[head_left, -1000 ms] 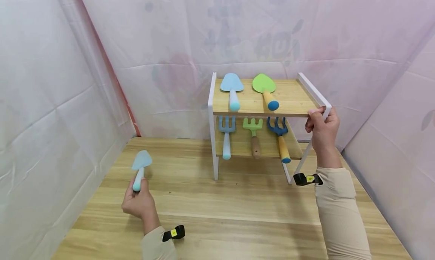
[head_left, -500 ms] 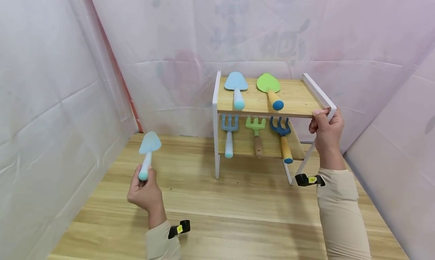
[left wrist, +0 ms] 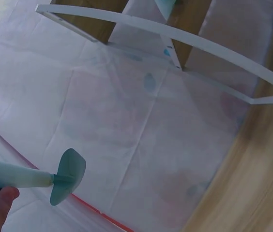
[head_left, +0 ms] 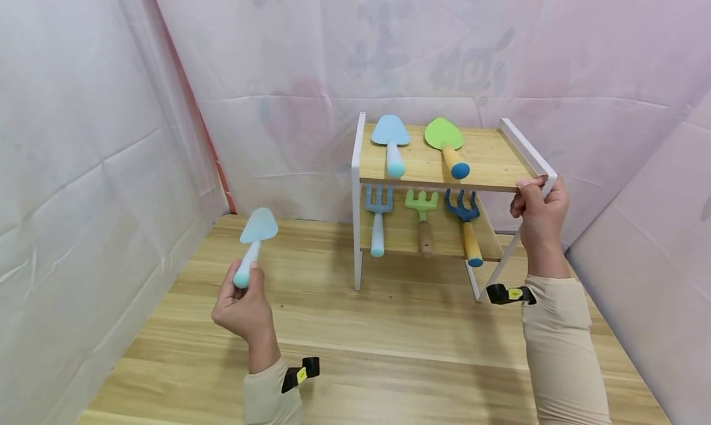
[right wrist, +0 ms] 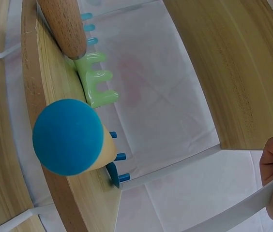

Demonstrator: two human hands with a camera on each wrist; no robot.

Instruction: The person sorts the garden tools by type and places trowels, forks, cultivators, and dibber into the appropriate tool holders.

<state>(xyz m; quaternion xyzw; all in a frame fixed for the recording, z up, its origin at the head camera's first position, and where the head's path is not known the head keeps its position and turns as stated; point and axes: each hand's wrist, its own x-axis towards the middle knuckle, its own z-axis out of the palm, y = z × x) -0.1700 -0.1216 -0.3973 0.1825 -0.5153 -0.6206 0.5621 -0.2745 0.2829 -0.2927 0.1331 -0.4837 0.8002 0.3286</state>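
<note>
My left hand (head_left: 247, 308) pinches the pale handle of a light blue garden trowel (head_left: 259, 225), held above the table to the left of a two-tier shelf (head_left: 489, 160). In the left wrist view the trowel's blade (left wrist: 69, 176) points toward the shelf's side frame. My right hand (head_left: 540, 218) grips the front right corner of the shelf's top, fingers round the white frame. On the top board lie another light blue trowel (head_left: 391, 131) and a green trowel (head_left: 444, 134) with a yellow handle. The lower board bears a light blue hand fork (head_left: 378, 218), a green hand rake (head_left: 424, 215) and a dark blue hand rake (head_left: 463, 214).
The shelf stands on a wooden table (head_left: 344, 332) near its back edge. Pale printed sheeting (head_left: 266, 55) hangs behind and along both sides, with a red strip (head_left: 213, 160) at the left corner. The top board's right part shows bare wood.
My left hand has raised the light blue trowel and moved it right and farther from me. The right hand keeps its grip on the shelf corner; the whole view has shifted slightly.
</note>
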